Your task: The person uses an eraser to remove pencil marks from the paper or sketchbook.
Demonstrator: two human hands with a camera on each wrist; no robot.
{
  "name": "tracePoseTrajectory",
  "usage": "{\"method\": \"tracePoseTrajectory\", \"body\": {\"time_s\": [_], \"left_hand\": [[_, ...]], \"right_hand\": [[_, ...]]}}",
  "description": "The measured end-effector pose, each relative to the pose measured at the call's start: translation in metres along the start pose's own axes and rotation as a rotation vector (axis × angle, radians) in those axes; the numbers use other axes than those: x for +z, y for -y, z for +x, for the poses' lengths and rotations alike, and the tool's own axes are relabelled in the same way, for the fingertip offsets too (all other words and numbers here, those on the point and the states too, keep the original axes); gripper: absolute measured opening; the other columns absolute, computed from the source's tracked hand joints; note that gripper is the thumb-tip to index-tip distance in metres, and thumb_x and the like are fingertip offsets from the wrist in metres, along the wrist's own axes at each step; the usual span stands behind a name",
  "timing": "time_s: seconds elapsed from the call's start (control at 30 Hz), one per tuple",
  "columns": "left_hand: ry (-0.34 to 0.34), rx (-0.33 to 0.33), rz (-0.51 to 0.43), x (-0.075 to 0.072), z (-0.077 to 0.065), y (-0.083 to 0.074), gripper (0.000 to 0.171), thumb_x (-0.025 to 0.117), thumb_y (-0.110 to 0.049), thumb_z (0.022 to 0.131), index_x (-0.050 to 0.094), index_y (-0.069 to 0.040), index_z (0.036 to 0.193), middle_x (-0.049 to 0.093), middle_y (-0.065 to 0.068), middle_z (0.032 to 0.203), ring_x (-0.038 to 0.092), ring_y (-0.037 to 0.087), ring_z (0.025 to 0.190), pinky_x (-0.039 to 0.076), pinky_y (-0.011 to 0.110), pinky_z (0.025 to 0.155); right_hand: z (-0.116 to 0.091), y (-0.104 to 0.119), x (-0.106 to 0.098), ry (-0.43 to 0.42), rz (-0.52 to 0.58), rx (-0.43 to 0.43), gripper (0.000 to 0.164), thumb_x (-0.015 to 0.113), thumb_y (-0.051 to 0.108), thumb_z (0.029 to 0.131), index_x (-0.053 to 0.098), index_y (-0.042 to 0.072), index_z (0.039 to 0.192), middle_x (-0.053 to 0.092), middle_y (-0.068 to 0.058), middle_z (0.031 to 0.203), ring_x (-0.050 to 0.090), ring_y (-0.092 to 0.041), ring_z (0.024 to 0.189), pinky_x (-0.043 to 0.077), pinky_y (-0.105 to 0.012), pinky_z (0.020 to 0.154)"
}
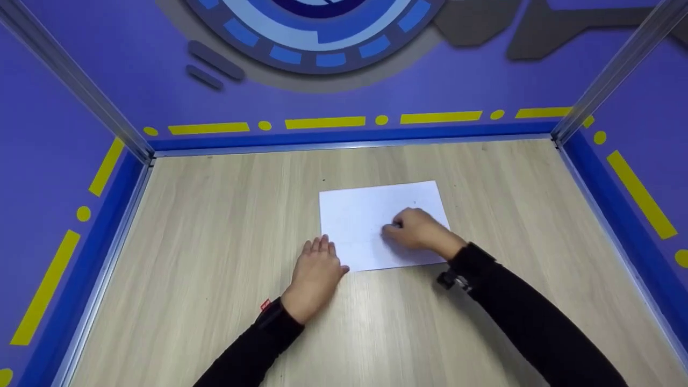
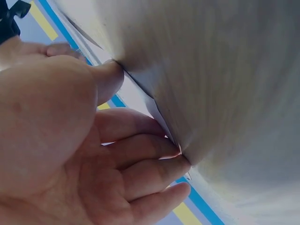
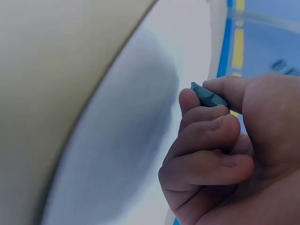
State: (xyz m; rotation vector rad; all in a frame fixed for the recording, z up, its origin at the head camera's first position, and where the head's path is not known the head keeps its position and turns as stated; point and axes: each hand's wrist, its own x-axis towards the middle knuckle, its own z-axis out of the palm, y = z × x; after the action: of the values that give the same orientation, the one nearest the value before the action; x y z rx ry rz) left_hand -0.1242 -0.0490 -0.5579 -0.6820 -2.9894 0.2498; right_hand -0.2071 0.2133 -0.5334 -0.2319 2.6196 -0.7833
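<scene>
As right hand (image 1: 419, 228) pinches, green piece (image 3: 210, 97) between fingers (image 3: 188, 100) (and thumb (image 3: 230, 89)); paper (image 1: 357, 226) below.

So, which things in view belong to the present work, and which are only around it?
In the work:
- white paper, touched by the left hand
- small greenish piece, pinched in the right hand

Only around:
- wood-grain table
- patterned wall
- metal post

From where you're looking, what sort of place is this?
Likely a work booth: printed purple walls, metal corner posts, and a wood-grain table with a white sheet on it.
</scene>
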Motion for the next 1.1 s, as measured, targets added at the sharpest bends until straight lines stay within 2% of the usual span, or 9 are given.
{"method": "tracePoseTrajectory", "body": {"time_s": [0.17, 0.3, 0.5, 0.63, 0.7, 0.93, 1.1], "left_hand": [[0.009, -0.001, -0.007, -0.001, 0.000, 0.002, 0.071, 0.069, -0.057, 0.103, 0.073, 0.004, 0.140, 0.073, 0.021, 0.146, 0.073, 0.033, 0.134, 0.057, 0.047, 0.117], [0.011, -0.004, -0.009, 0.000, -0.001, 0.002, 0.071, 0.069, -0.057, 0.104, 0.072, 0.004, 0.140, 0.073, 0.021, 0.147, 0.073, 0.033, 0.135, 0.057, 0.047, 0.117], [0.026, -0.007, -0.008, -0.001, -0.002, 0.001, 0.070, 0.068, -0.057, 0.105, 0.072, 0.002, 0.142, 0.072, 0.020, 0.149, 0.071, 0.033, 0.137, 0.056, 0.048, 0.118], [0.042, -0.010, -0.021, -0.002, 0.000, 0.001, 0.071, 0.066, -0.058, 0.106, 0.071, 0.003, 0.144, 0.070, 0.020, 0.151, 0.070, 0.033, 0.139, 0.054, 0.048, 0.120], [0.047, -0.010, -0.025, -0.003, 0.001, 0.001, 0.072, 0.065, -0.058, 0.106, 0.070, 0.003, 0.144, 0.070, 0.021, 0.151, 0.070, 0.034, 0.139, 0.054, 0.048, 0.121], [0.022, -0.002, 0.003, -0.002, 0.000, 0.003, 0.073, 0.065, -0.059, 0.105, 0.072, 0.003, 0.142, 0.072, 0.020, 0.148, 0.072, 0.032, 0.137, 0.056, 0.048, 0.119], [0.022, 0.014, 0.011, -0.001, -0.002, 0.002, 0.072, 0.065, -0.059, 0.105, 0.072, 0.004, 0.141, 0.073, 0.021, 0.147, 0.072, 0.033, 0.136, 0.057, 0.048, 0.118]], "right_hand": [[0.018, 0.045, 0.018, 0.043, -0.036, -0.026, 0.048, 0.067, 0.035, 0.103, 0.050, 0.020, 0.061, 0.049, 0.005, 0.060, 0.049, -0.016, 0.060, 0.040, -0.031, 0.059], [0.031, 0.071, 0.036, 0.054, -0.090, -0.059, 0.045, 0.067, 0.031, 0.101, 0.050, 0.019, 0.061, 0.049, 0.004, 0.061, 0.050, -0.020, 0.063, 0.040, -0.033, 0.062], [0.040, 0.083, 0.054, 0.073, -0.163, -0.059, 0.039, 0.068, 0.031, 0.098, 0.057, 0.017, 0.064, 0.052, 0.002, 0.066, 0.055, -0.022, 0.070, 0.046, -0.040, 0.067], [0.036, 0.073, 0.050, 0.056, -0.140, -0.012, 0.036, 0.071, 0.031, 0.098, 0.063, 0.012, 0.068, 0.055, -0.001, 0.070, 0.056, -0.025, 0.073, 0.043, -0.037, 0.067], [0.032, 0.063, 0.044, 0.043, -0.114, 0.017, 0.033, 0.072, 0.032, 0.097, 0.065, 0.013, 0.071, 0.055, 0.000, 0.071, 0.056, -0.023, 0.071, 0.042, -0.035, 0.065], [0.016, 0.018, 0.020, -0.016, -0.039, 0.016, 0.044, 0.068, 0.023, 0.090, 0.041, 0.020, 0.056, 0.031, 0.009, 0.056, 0.032, -0.014, 0.052, 0.028, -0.030, 0.052], [0.003, -0.016, 0.004, -0.038, -0.009, 0.064, 0.045, 0.066, 0.024, 0.091, 0.038, 0.022, 0.056, 0.029, 0.010, 0.057, 0.031, -0.012, 0.053, 0.028, -0.029, 0.053]]}}
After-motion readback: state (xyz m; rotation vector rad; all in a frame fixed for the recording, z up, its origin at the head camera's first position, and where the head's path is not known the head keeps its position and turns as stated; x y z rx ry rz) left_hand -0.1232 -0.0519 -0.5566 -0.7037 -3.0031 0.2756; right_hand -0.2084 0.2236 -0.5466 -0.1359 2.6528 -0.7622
